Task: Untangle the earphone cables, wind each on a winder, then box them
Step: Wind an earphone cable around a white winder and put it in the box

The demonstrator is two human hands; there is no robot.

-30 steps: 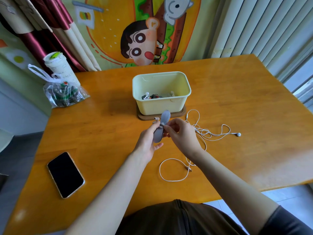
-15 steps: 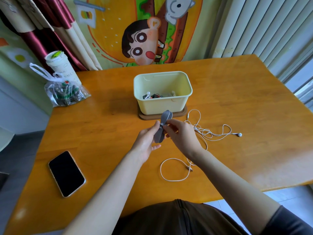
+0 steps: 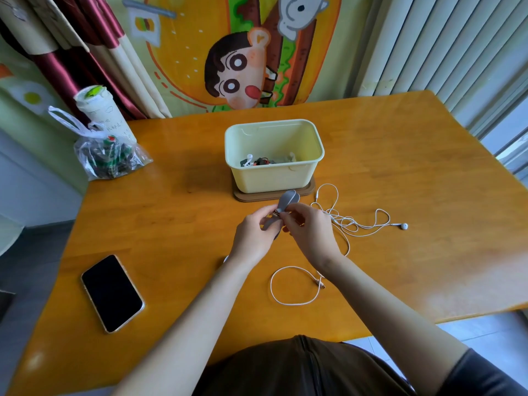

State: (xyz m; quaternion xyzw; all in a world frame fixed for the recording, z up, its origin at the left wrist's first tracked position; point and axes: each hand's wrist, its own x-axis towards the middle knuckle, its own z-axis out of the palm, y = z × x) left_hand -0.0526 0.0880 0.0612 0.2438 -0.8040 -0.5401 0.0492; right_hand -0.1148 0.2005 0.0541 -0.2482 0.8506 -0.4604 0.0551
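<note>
Grey, pliable-looking stuff, the winder [image 3: 288, 200]: held just above the table [image 3: 171, 224], close in front of the box [image 3: 271, 178], rounded flaps poking up past the knuckles. Pinched at the narrow waist from both sides: by thumb and forefinger of the left hand [image 3: 253, 235], remaining fingers curled beneath, and by the bent fingertips of the right hand [image 3: 310, 232], apparently busy with a snap or slot there. Cannot tell whether any cord is caught in it yet.

White earphone cable [image 3: 344, 224] lying slack on the wood, to the right of the hands and passing under the right forearm: loose tangle near the box, one earbud [image 3: 403, 226] out at the far right, plug [image 3: 321, 284] at the end of an open loop nearer the body. Looks feather-light, limp and slippery; likely to kink or knot if dragged. Best taken close to the plug or an earbud, between fingertip pads, and fed along gently, never yanked at the thin joints. Winder probably floppy too, so best kept gripped at the waist. Inside the box, a few small items, one white earbud among them.
</note>
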